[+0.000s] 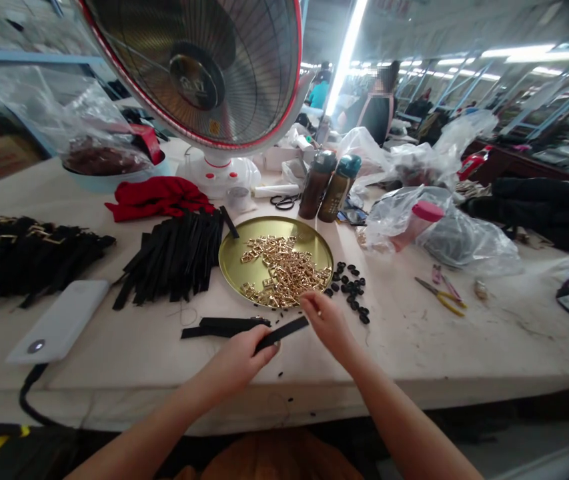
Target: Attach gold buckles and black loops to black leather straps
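My left hand (244, 360) is closed on one end of a black strap (284, 331), which points up and right toward my right hand (327, 321). The fingers of my right hand are pinched together at the near rim of a round gold tray (314, 241), and a small gold glint shows at the fingertips. In the tray lies a heap of gold buckles (284, 270). Two more black straps (224, 326) lie flat on the table just left of my hands. A pile of black straps (177, 257) rests left of the tray.
Small black pieces (349, 290) are scattered right of the tray. Yellow-handled pliers (441, 298), a white power bank (61, 319), two bottles (327, 187), a red cloth (157, 198), a large fan-shaped heater (204, 73) and plastic bags (444, 230) crowd the table. People stand far behind.
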Tool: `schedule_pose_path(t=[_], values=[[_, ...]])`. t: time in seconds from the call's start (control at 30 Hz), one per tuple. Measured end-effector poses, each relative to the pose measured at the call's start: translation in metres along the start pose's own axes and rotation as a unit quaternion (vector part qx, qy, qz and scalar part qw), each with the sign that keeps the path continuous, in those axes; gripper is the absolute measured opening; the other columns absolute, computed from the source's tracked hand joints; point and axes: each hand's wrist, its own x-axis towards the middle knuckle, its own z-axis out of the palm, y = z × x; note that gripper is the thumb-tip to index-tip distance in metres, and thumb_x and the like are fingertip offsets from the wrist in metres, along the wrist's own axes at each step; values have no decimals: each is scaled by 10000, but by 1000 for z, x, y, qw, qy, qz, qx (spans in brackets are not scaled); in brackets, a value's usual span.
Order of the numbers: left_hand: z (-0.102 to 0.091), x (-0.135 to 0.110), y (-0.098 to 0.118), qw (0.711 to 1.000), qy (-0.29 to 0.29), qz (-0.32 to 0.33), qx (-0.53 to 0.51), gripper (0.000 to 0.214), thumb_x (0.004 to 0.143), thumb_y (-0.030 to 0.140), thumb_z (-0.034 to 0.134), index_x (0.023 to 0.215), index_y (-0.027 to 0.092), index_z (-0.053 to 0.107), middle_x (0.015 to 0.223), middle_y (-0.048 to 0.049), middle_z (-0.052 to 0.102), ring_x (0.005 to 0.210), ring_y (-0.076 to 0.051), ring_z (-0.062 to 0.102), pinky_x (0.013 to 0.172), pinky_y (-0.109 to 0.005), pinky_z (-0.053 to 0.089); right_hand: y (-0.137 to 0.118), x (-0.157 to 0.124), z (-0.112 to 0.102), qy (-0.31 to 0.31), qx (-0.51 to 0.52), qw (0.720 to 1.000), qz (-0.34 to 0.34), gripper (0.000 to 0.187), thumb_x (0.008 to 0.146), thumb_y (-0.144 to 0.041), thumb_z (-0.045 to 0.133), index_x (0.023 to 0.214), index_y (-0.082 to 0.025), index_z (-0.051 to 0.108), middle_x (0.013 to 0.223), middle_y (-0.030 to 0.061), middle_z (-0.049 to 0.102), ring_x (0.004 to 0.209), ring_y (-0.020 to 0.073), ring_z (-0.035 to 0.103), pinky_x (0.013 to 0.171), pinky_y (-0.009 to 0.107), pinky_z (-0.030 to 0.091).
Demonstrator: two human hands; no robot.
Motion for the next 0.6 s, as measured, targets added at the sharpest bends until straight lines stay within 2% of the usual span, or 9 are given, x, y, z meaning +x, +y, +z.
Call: schedule_pose_path(t=[0.03, 0.1, 0.17, 0.2, 0.3, 0.37, 0.43, 0.5, 0.6], values=[[0, 1, 1, 997, -2, -28, -73, 231, 790, 351, 489, 888, 156, 567, 774, -23, 594, 674, -138, 523, 592, -219, 362, 8, 13, -6, 18, -79, 997, -5, 184, 836, -258, 420, 873, -177, 582, 827, 57, 598, 741, 168, 545, 663, 268, 410], [-2, 2, 3, 973, -15, -89, -211, 293, 784, 370, 497, 940, 132, 564, 690, 2, 550, 534, -86, 443, 494, -191, 317, 28, 40, -16, 3, -244, 970, 2, 204, 828, -212, 420, 914, -160, 597, 919, 102, 591, 787, 195, 546, 692, 290, 396], [-2, 1, 4, 931, -24, -134, -339, 348, 807, 397, 453, 984, 116, 559, 647, 14, 513, 445, -51, 357, 423, -178, 251, 46, 62, -19, -50, -380, 924, 13, 224, 810, -161, 424, 947, -148, 600, 950, 138, 590, 856, 236, 540, 706, 311, 383], [-2, 1, 4, 904, -27, -149, -400, 348, 821, 388, 432, 992, 113, 560, 648, 12, 506, 433, -43, 348, 410, -172, 240, 53, 70, -19, -68, -404, 912, 17, 224, 796, -131, 425, 920, -135, 611, 926, 155, 596, 859, 253, 542, 695, 320, 379], [1, -1, 5, 811, -42, -184, -554, 232, 808, 236, 467, 983, 117, 562, 706, -5, 512, 483, -38, 427, 433, -151, 305, 66, 82, -15, -97, -422, 901, 25, 215, 758, -71, 426, 821, -109, 627, 838, 180, 607, 801, 272, 564, 637, 323, 371], [3, -3, 7, 766, -51, -198, -610, 219, 758, 104, 499, 969, 121, 556, 782, -23, 528, 575, -54, 503, 503, -158, 388, 69, 85, -13, -105, -425, 899, 25, 210, 743, -56, 429, 795, -107, 627, 824, 178, 611, 769, 266, 575, 614, 314, 363], [5, -6, 10, 744, -41, -203, -636, 262, 720, 20, 492, 955, 122, 550, 898, -54, 544, 704, -96, 562, 609, -209, 460, 69, 86, -15, -104, -424, 899, 27, 201, 747, -67, 434, 781, -113, 627, 821, 170, 619, 764, 261, 581, 607, 306, 359], [6, -10, 14, 736, -28, -204, -645, 308, 695, -29, 471, 952, 124, 545, 1000, -80, 539, 832, -146, 576, 706, -277, 486, 68, 85, -19, -91, -419, 903, 32, 204, 781, -118, 425, 786, -122, 630, 815, 162, 630, 762, 254, 586, 607, 300, 359], [8, -17, 19, 732, -25, -196, -652, 360, 669, -65, 447, 961, 124, 541, 1064, -96, 526, 935, -187, 559, 767, -325, 485, 59, 76, -24, -57, -404, 912, 41, 273, 848, -224, 362, 869, -147, 623, 823, 131, 651, 749, 230, 593, 613, 290, 368]])
